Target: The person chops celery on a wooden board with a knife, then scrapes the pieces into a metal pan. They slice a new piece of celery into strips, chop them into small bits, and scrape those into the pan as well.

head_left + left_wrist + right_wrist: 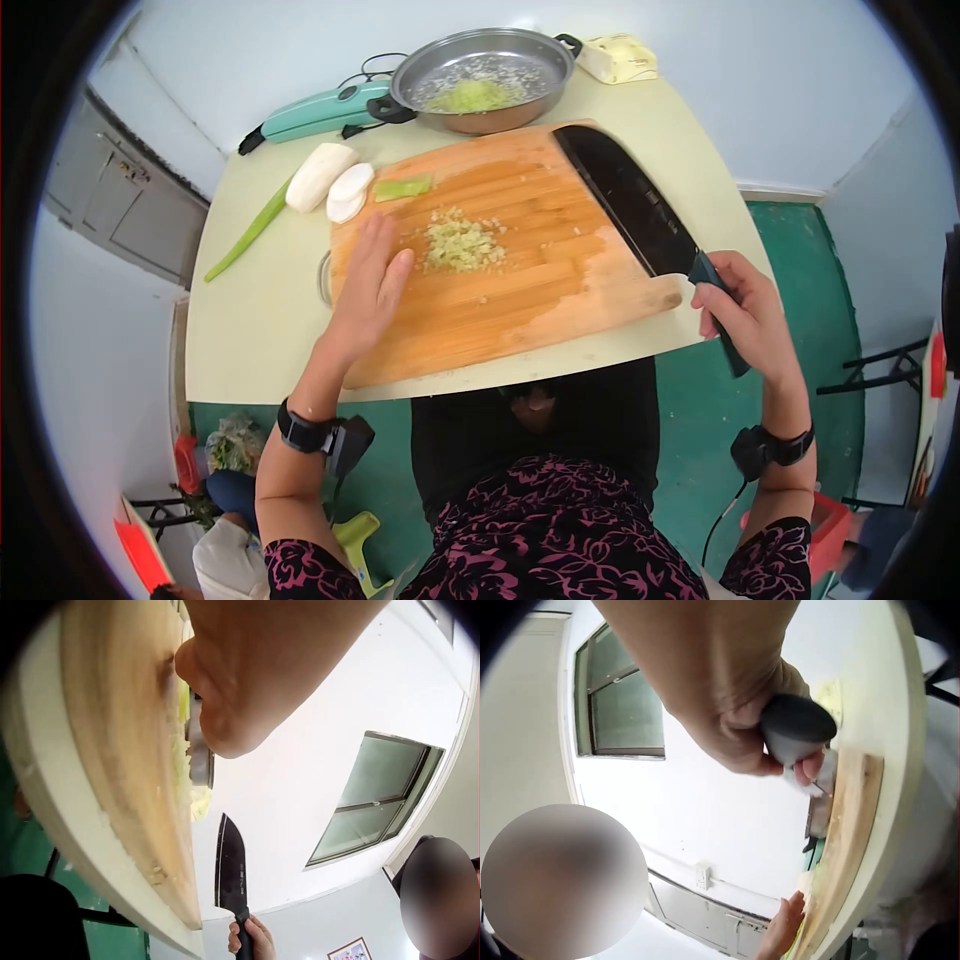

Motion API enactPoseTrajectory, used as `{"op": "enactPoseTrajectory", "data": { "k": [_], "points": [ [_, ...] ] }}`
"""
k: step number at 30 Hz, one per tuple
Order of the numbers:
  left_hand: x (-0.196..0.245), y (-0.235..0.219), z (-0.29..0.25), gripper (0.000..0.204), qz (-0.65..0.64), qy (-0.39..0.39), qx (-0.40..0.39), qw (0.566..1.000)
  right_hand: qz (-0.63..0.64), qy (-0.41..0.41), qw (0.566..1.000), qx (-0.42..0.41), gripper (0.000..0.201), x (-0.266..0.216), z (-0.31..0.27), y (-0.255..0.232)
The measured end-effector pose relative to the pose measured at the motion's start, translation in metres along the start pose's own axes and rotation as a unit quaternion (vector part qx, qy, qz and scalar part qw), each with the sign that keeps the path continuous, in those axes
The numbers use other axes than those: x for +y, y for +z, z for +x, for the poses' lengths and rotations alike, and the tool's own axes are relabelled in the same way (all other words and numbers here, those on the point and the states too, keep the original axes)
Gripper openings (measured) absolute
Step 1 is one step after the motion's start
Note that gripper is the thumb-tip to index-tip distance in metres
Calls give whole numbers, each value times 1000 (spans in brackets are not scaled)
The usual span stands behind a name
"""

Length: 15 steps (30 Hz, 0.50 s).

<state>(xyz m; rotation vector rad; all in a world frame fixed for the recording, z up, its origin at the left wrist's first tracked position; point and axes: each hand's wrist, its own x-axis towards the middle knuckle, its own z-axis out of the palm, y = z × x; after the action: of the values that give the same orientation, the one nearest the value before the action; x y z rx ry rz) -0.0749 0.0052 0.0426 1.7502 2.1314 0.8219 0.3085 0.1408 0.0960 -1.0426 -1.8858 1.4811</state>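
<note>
In the head view my right hand (745, 310) grips the dark handle of a broad black kitchen knife (630, 195). Its blade is held over the right side of a wooden cutting board (430, 330). My left hand (370, 285) is at the board's left part with straight fingers, beside a small pile of finely chopped pale green vegetable (463, 241). A short green piece (403, 188) lies just beyond those fingertips. The left wrist view shows the knife (231, 862) with its blade pointing up. In the right wrist view, the handle butt (799, 724) sticks out of the fist.
A two-handled pan (500, 120) holding shredded green stuff in liquid stands behind the board. Left of it lie a teal appliance (315, 115) with a cord, a white radish-like chunk (322, 176), white slices (347, 193) and a green stalk (248, 235). A yellow packet (618, 58) sits at back right.
</note>
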Motion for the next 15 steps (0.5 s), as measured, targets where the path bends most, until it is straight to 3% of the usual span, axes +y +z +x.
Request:
{"op": "enactPoseTrajectory", "data": {
  "k": [2, 4, 9, 15],
  "points": [
    [4, 9, -10, 69, -19, -42, 38, 998, 65, 44, 997, 24, 17, 11, -3, 6],
    [14, 7, -22, 73, 22, -46, 23, 998, 132, 122, 983, 47, 16, 17, -3, 11],
    [18, 15, -24, 79, 54, -46, 15, 997, 160, 115, 977, 74, 18, 41, 9, 34],
    [39, 40, -13, 93, 100, -10, 40, 994, 76, 112, 991, 8, 20, 19, 40, 63]
  ]
}}
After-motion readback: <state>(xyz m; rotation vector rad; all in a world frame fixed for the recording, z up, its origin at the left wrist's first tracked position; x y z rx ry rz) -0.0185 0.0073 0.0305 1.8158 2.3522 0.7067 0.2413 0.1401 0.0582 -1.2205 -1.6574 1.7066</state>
